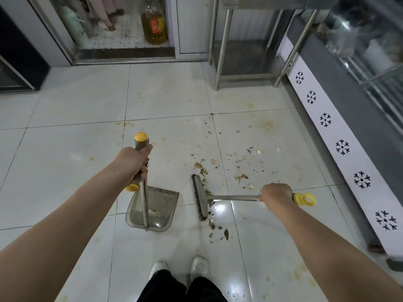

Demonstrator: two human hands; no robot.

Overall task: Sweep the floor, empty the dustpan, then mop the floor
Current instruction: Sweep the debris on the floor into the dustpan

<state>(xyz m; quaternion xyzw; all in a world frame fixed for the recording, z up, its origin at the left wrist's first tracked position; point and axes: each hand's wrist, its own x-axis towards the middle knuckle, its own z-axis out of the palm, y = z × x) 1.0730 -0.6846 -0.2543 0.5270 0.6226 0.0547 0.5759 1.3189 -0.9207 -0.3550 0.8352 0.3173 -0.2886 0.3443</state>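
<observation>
Left hand (134,163) clenched around the grey grip of a long metal dustpan handle (144,192) capped in yellow at both ends, thumb pressed up along the shaft. Below that hand, a translucent grey plastic dustpan (162,205) resting on the pale glossy tiled floor (65,153), open mouth facing away from the feet, a few crumbs inside.

Right hand (275,192) closed around a thin metal broom handle (234,197) just short of its yellow looped end (305,199), handle running nearly level toward the left. At the far end of it, a dark-bristled flat broom head (199,197), standing just beside the dustpan's right edge, apart from it by a narrow strip of tile.

Scattered food scraps and dried leaves (231,164) spread across the tiles beyond and to the right of the broom head, between the two hands and further out; a smaller cluster lying just below the bristles, nearer the white shoes (199,267).

Along the floor's right edge, a white panel printed with black snowflake shapes (342,147). At the far edge, stainless steel table legs (222,46) and a yellow bottle of oil (154,25) in a doorway.
</observation>
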